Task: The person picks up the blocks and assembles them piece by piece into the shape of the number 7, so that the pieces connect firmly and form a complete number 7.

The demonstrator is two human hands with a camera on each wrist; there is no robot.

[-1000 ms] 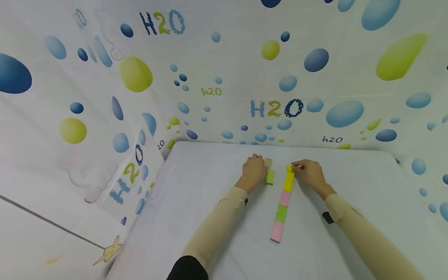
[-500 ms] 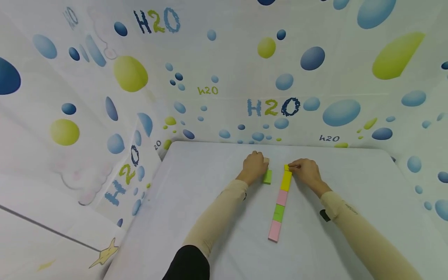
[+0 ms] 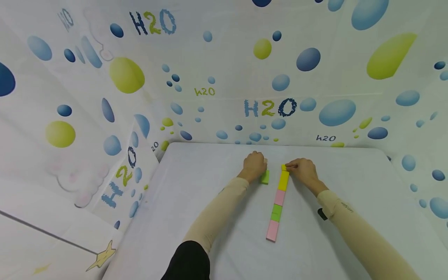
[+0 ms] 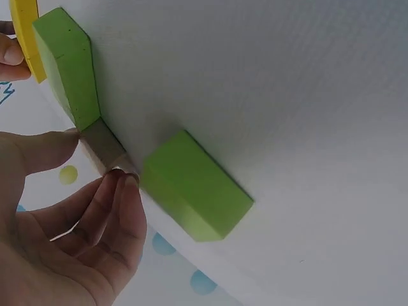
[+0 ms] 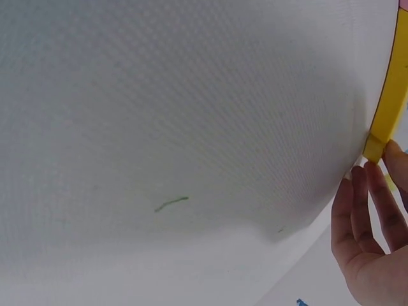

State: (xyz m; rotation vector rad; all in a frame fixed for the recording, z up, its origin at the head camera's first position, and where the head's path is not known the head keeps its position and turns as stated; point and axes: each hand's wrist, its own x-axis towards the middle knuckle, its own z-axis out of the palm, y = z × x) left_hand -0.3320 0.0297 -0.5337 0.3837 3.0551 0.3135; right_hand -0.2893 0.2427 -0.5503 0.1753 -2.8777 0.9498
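In the head view a row of coloured blocks runs along the table: a pink block (image 3: 272,230), a green block (image 3: 276,212), another pink block (image 3: 279,197), a long yellow block (image 3: 284,181) and a small yellow block (image 3: 283,167) at the far end. My right hand (image 3: 303,173) pinches that small yellow block (image 5: 374,148) between thumb and fingers. Left of the row, my left hand (image 3: 254,166) pinches a plain wooden block (image 4: 102,145). One green block (image 4: 69,67) meets the wooden block's end; a second green block (image 4: 194,188) lies by the fingertips.
A white cloth covers the table (image 3: 182,186). Behind it rises a white backdrop (image 3: 231,50) printed with blue and green bubbles and "H2O" lettering. Its left side (image 3: 84,155) comes down along the table's left edge.
My left hand has shifted slightly right over the wooden block and now hides more of it. My right hand stays at the small yellow block. The head view has turned slightly right.
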